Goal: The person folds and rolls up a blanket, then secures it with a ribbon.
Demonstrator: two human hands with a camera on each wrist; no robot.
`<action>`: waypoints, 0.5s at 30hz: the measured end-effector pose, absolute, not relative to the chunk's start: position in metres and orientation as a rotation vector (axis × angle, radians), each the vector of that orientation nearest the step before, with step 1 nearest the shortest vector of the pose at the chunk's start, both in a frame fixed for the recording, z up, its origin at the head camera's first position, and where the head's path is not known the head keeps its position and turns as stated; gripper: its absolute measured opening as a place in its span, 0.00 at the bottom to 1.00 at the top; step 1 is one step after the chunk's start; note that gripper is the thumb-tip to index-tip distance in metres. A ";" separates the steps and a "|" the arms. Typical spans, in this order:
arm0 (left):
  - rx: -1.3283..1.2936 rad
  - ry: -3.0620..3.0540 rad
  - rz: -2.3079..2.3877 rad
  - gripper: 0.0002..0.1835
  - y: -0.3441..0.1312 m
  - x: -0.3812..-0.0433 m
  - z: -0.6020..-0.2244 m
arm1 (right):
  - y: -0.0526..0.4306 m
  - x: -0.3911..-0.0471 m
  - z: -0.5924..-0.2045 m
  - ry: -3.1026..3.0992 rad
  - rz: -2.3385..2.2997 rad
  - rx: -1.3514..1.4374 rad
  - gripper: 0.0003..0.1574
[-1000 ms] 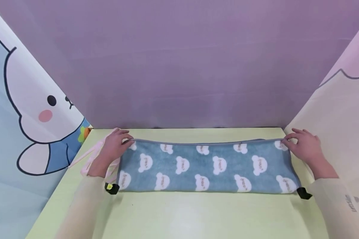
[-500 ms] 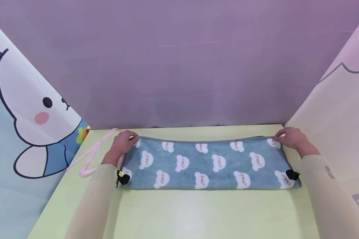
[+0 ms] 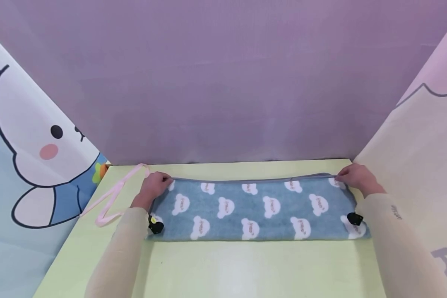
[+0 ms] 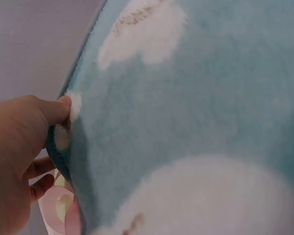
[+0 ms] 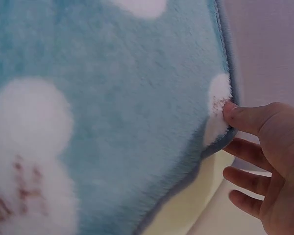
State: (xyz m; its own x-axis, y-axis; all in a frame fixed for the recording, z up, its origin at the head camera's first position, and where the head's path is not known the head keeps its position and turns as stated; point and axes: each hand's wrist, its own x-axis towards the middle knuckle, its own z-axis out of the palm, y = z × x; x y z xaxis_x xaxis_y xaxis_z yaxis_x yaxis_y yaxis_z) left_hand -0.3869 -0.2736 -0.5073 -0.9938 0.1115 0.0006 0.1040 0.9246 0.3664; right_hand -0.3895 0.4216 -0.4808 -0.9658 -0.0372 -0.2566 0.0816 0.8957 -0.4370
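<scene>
A blue fleece towel (image 3: 236,223) with white bear heads and brown lettering lies folded into a long strip across the table. Its far left corner is pinched by my left hand (image 3: 154,185). In the left wrist view the thumb (image 4: 59,110) presses on the towel's printed face, with fingers partly hidden behind the edge. My right hand (image 3: 357,176) pinches the far right corner. There, in the right wrist view, the thumb (image 5: 245,117) lies on the front and the index finger goes behind the grey-blue hem (image 5: 224,36); the other fingers are loosely bent below.
A pink ribbon (image 3: 113,190) lies on the pale green table (image 3: 246,269), left of the towel. A purple curtain (image 3: 227,82) hangs behind the table, and printed cloth walls stand at left and right. Small black pieces (image 3: 155,225) sit at both wrists.
Both hands have shifted slightly inward, the right one further, still at the towel's far corners. The forearms have come inward too, and more of the pink ribbon shows. The towel stays nearly in place.
</scene>
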 end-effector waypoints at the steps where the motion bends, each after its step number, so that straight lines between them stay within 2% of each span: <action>1: 0.177 3.072 0.559 0.11 -0.274 -0.385 -0.507 | 0.421 -0.390 -0.481 2.816 -0.662 0.023 0.23; 12: 0.195 3.168 0.317 0.09 -0.261 -0.376 -0.503 | 0.419 -0.398 -0.490 2.804 -0.725 0.050 0.24; 15: 0.272 3.173 0.297 0.12 -0.245 -0.375 -0.500 | 0.417 -0.399 -0.496 2.791 -0.728 0.051 0.23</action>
State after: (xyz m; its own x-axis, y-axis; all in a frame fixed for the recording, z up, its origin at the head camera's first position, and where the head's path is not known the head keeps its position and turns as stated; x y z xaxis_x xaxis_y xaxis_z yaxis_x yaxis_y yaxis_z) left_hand -0.3752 -0.2453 -0.4998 -0.9839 0.1634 0.0718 0.1739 0.9683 0.1794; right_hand -0.3994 0.4171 -0.4955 -0.9665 -0.0303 -0.2549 0.0981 0.8741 -0.4758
